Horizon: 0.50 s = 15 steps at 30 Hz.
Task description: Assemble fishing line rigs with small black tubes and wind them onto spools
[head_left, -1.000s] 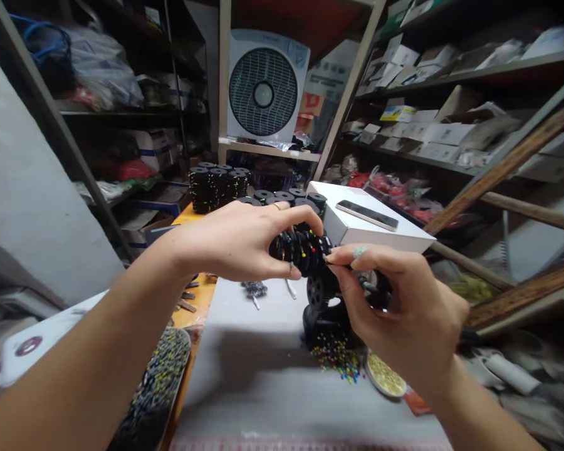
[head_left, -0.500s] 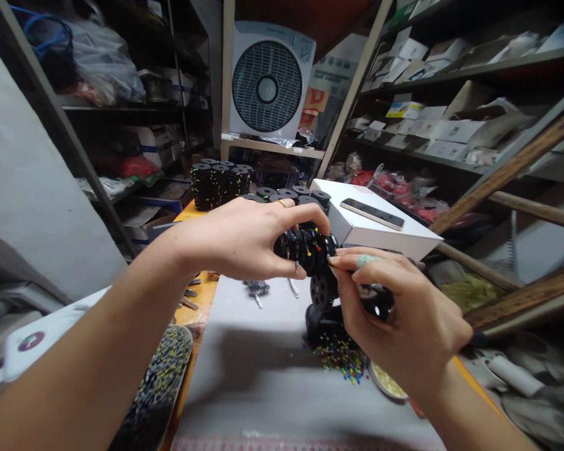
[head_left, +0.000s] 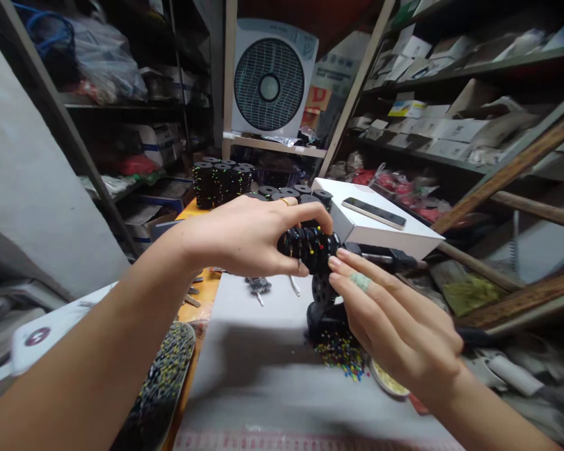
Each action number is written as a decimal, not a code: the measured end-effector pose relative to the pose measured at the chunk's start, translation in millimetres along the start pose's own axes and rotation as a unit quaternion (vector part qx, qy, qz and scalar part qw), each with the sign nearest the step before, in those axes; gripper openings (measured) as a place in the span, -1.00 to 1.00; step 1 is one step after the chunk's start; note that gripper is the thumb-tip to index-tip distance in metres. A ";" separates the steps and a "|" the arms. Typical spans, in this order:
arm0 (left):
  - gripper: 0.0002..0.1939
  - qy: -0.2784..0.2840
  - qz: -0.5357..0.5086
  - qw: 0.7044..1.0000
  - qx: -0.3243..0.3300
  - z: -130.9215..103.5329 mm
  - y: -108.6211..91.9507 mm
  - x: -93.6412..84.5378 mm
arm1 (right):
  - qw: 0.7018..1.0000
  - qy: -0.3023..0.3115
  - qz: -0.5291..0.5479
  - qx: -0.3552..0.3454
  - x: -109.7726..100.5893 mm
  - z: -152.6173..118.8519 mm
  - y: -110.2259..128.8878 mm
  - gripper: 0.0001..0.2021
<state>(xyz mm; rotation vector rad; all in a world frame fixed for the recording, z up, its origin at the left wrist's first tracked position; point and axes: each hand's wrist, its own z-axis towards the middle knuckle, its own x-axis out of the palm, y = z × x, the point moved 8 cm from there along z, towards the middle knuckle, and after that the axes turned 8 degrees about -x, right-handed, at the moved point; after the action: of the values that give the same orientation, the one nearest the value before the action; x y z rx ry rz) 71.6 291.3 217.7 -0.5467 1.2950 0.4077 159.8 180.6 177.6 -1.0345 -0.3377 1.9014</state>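
My left hand (head_left: 249, 241) is wrapped from above round a black ribbed cylinder (head_left: 313, 245) that has small coloured beads in its grooves. Thumb and fingers grip its two sides. At the cylinder's right end, my right hand (head_left: 397, 310) has its fingers stretched out, the fingertips against or very close to the end ring. Its thumb is mostly hidden. Beneath the cylinder stands a black holder (head_left: 326, 316) with a perforated wheel. A loose heap of tiny coloured beads (head_left: 341, 354) lies in front of it, beside a round dish (head_left: 389, 379) of pale yellow bits.
A tray (head_left: 188, 351) of small grey and yellow pieces sits at lower left. Several black cylinders (head_left: 211, 185) stand behind my hands. A white box (head_left: 380, 235) with a phone (head_left: 373, 213) on it is at the right. Ahead is a box fan (head_left: 275, 78).
My right fingers have gone from a pinch at the cylinder's end to stretched out, and the hand has turned flatter. My left hand keeps its grip.
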 end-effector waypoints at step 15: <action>-0.52 -0.051 0.048 0.997 -0.010 -7.0 -3.9 -0.5 | 0.929 0.180 0.193 0.258 65.1 -70.6 47.8 -0.88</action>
<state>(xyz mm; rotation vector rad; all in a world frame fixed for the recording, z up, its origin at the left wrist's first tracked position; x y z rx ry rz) 68.2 284.0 217.6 -0.4748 1.2235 0.5226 171.2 195.8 72.0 -1.1028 0.5928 1.9272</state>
